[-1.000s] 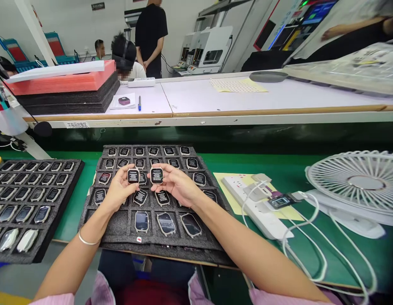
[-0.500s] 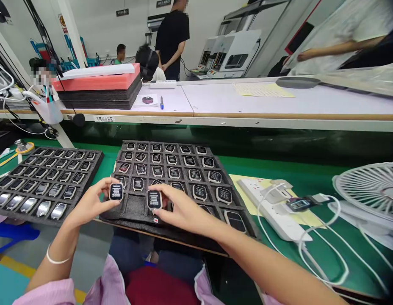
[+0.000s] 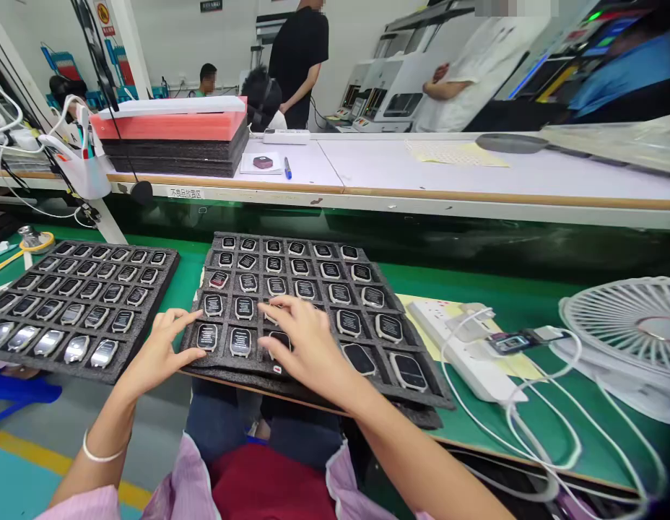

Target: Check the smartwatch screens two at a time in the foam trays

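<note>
A dark foam tray point(image 3: 307, 386) lies before me, its compartments filled with square smartwatch bodies without straps. My left hand point(image 3: 160, 345) is at the tray's front left corner, thumb and fingers apart around a watch point(image 3: 207, 337) that sits in its slot with white text on its screen. Another watch point(image 3: 240, 342) rests in the neighbouring slot. Over the front middle of the tray hovers my right hand point(image 3: 307, 347), fingers spread and nothing held. It partly covers a watch point(image 3: 279, 342) beneath it.
A second foam tray point(image 3: 126, 354) of watches stands at left. To the right are a white power strip point(image 3: 459, 361) with cables and a white fan point(image 3: 632, 325). A shelf point(image 3: 378, 162) crosses behind, carrying stacked foam point(image 3: 172, 148). Several people are beyond it.
Both watches that my hands held have been set down in the tray's front row slots. My fingers have opened, and the right hand has shifted to the right.
</note>
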`<move>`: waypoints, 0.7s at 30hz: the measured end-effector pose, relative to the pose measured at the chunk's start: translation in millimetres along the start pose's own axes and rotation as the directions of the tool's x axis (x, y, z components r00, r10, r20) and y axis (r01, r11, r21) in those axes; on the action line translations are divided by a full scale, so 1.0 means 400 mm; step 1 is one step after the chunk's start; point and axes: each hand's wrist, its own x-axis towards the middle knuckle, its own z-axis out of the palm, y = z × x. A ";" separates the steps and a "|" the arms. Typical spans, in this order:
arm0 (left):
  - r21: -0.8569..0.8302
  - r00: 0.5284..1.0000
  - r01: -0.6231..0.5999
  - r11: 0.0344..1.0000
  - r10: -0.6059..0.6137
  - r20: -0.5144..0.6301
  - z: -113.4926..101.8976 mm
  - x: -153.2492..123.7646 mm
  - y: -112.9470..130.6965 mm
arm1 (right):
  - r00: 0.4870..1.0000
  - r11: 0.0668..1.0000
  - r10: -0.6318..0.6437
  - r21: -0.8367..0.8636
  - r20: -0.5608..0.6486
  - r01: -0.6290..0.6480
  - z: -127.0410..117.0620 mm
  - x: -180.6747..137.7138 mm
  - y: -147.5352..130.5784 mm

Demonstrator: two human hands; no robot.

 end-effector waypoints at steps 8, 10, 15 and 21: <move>0.118 0.981 -0.189 0.975 0.193 -0.024 0.159 0.059 0.217 | 0.977 0.918 0.197 -0.366 0.087 -0.153 -0.080 -0.082 0.097; 0.311 0.990 -0.117 0.943 0.135 -0.037 0.218 0.093 0.260 | 0.970 0.873 0.226 -0.459 0.088 -0.162 -0.065 -0.093 0.095; 0.513 0.996 -0.093 0.853 0.086 0.037 0.269 0.138 0.295 | 0.984 0.920 0.159 -0.372 0.075 -0.120 -0.036 -0.116 0.099; 0.364 0.986 -0.141 0.921 0.096 0.139 0.258 0.123 0.297 | 0.983 0.988 0.150 0.032 0.104 -0.154 -0.053 -0.124 0.115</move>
